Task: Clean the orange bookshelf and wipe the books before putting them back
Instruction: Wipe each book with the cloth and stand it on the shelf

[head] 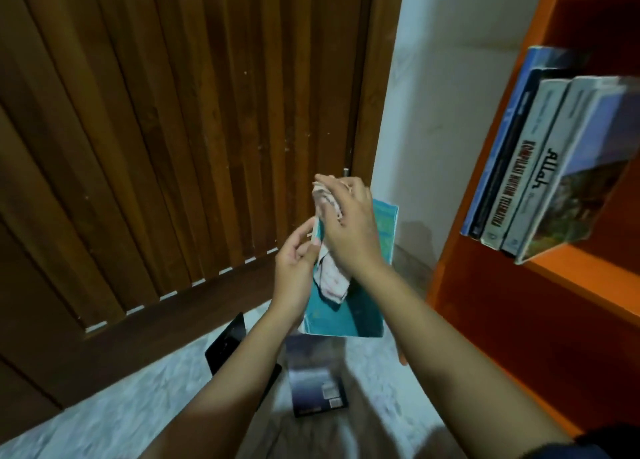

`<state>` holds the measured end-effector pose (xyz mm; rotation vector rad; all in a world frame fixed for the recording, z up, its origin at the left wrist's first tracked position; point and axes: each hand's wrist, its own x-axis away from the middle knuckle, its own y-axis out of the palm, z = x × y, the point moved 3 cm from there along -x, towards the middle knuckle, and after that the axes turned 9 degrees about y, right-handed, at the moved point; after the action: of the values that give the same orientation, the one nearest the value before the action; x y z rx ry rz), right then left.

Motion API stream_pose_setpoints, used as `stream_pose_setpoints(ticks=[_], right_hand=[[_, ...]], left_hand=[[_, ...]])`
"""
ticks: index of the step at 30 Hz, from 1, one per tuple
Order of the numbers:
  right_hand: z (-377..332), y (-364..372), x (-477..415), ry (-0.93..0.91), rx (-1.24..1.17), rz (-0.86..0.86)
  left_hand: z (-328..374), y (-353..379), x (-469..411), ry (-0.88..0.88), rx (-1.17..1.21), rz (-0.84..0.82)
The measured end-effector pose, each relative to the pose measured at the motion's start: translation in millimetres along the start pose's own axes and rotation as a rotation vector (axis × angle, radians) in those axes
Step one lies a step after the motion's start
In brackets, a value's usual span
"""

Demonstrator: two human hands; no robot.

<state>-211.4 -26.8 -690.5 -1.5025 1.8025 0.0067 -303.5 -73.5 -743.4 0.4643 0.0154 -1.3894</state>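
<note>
A teal book (360, 306) is held upright in the middle of the view, with my left hand (298, 264) gripping its left edge. My right hand (349, 226) is closed around a pinkish-white cloth (332, 278) and presses it on the book's cover. The orange bookshelf (491, 285) stands at the right. Several books (540, 167) lean together on its upper shelf. Two dark books lie on the floor below my arms, one (317, 386) under the teal book and one (227, 340) left of it.
A brown slatted wooden door (173, 129) fills the left and centre. A white wall (446, 94) strip runs between door and shelf. The floor (121, 413) is pale and mottled.
</note>
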Motion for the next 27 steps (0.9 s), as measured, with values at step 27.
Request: stream_pose_setpoints(ticks=[27], right_hand=[[11.0,-31.5,56.6,0.075,-0.134,0.17]], left_hand=[[16.2,23.2,5.9,-0.123,0.513,0.215]])
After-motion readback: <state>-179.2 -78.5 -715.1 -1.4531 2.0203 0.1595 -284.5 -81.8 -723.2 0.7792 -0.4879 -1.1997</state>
